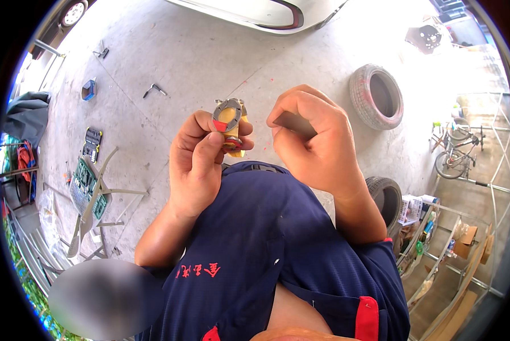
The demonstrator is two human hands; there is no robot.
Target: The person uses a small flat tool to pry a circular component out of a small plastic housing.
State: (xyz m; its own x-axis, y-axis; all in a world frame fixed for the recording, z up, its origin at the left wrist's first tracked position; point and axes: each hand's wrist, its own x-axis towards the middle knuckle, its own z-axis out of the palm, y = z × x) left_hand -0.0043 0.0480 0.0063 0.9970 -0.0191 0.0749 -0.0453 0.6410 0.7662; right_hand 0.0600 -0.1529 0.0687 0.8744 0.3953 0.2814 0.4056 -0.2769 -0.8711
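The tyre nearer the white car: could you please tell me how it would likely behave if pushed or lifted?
The tyre seems to lie on its side, so it would probably scrape rather than roll. Its broad, thick tread suggests a heavy lift. With no wheel visible in its open centre, its walls might flex slightly.

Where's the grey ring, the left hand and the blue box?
Grey ring (232,124), head view: its lower rim.
Left hand (197,154), head view: near thumb's base.
Blue box (93,90), head view: its right wall.
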